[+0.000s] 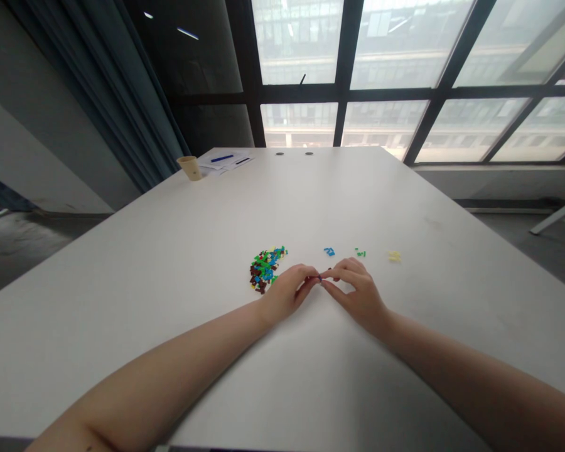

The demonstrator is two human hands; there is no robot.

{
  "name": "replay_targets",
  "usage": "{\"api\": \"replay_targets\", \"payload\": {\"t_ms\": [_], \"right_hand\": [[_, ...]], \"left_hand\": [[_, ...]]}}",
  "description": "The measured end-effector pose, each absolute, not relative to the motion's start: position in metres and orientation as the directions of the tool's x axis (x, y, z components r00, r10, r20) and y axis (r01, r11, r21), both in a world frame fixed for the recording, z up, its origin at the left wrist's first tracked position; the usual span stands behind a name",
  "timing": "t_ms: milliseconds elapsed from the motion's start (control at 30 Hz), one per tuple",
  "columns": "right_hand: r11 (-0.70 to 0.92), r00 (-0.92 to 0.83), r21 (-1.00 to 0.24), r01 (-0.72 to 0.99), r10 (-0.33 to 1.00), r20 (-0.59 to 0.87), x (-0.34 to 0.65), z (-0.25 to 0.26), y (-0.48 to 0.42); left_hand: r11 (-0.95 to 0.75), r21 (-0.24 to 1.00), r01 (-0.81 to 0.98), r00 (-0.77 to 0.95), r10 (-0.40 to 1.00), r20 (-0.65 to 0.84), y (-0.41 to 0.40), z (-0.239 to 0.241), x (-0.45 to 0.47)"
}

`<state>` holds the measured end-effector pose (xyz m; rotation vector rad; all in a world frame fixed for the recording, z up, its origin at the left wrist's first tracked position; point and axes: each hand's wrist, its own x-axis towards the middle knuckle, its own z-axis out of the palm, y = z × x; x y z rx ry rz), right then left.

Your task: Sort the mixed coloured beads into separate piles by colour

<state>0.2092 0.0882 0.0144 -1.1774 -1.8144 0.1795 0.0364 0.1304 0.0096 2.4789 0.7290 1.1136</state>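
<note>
My left hand [289, 287] and my right hand [355, 290] meet over the white table, fingertips pinched together on a small dark blue piece [320, 279]. Its exact shape is too small to make out. Just left of my left hand lies a mixed pile of small toy building bricks [265, 267] in green, blue, brown, yellow and red. Beyond my fingers sit a little group of blue bricks [329, 252], a group of green bricks [360, 253] and a group of yellow bricks [394, 256]. A bit of brown shows behind my right fingers, mostly hidden.
The white table [193, 251] stretches to the windows. At its far left stand a beige paper cup [189, 168] and some papers [235, 164] with a blue pen [222, 158] on them. Two round grommets [309, 154] are set near the far edge.
</note>
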Motion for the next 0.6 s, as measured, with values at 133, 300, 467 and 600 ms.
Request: {"api": "replay_targets", "payload": {"t_ms": [133, 300, 467, 600], "right_hand": [[0.536, -0.102, -0.551, 0.640, 0.770, 0.630, 0.2098, 0.0147, 0.0873], [0.561, -0.115, -0.518, 0.646, 0.742, 0.660, 0.2107, 0.0131, 0.0877], [0.545, -0.111, -0.519, 0.659, 0.753, 0.649, 0.2102, 0.0119, 0.0887], [0.539, -0.097, -0.524, 0.660, 0.752, 0.652, 0.2102, 0.0137, 0.0885]], "left_hand": [[-0.779, 0.543, 0.313, 0.551, 0.615, 0.564, 0.1292, 0.0102, 0.0365], [-0.699, 0.679, 0.225, 0.548, 0.667, 0.505, 0.1304, 0.0048, 0.0372], [-0.595, 0.783, 0.179, 0.536, 0.726, 0.430, 0.1316, 0.0013, 0.0382], [-0.575, 0.800, 0.172, 0.529, 0.739, 0.417, 0.1320, 0.0013, 0.0386]]}}
